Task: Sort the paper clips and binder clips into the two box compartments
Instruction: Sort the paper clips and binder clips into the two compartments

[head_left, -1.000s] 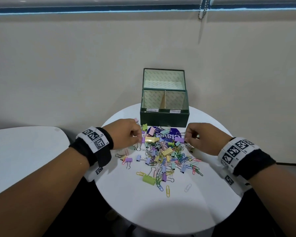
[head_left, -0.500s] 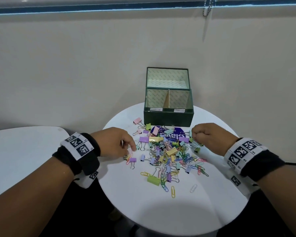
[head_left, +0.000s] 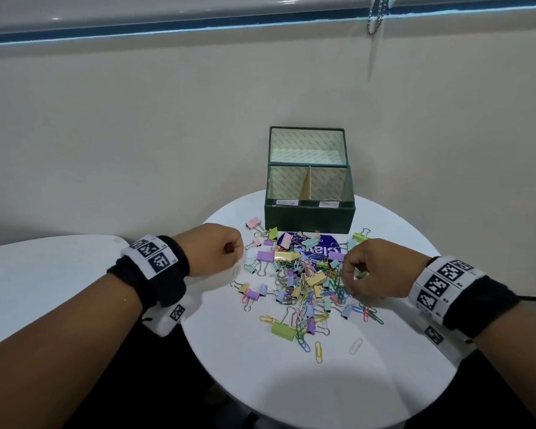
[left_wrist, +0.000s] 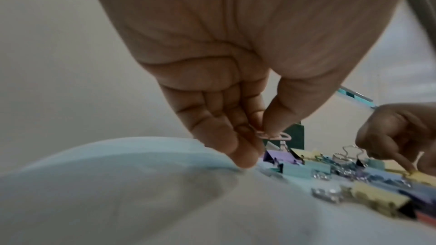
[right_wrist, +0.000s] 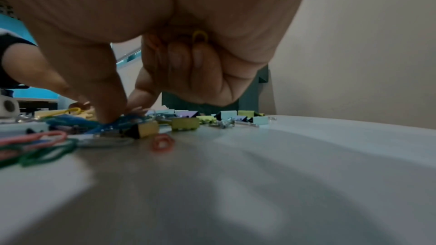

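**clipwatcher:** How far along are you? Looks like barely started from here.

**me:** Pretty much, I'd say. The dark green two-compartment cardboard box (head_left: 309, 215) sits just past both hands, and as far as I can see into it, nothing's in either side yet. The heap of pastel binder clips and coloured wire paper clips (head_left: 304, 283) is spread on the round white bench (head_left: 291, 385) between my hands. My left hand (head_left: 212, 249) has its grip pinched together on a pink wire paper clip (left_wrist: 273, 135), lifted just off the bench. My right hand (head_left: 375, 269) has thumb and forefinger down in the heap on some blue wire clips, while the other fingers (right_wrist: 197, 62) are curled over a yellow wire paper clip (right_wrist: 200, 36).

**clipwatcher:** So nearly everything's left?

**me:** Yep, I reckon the whole pile.
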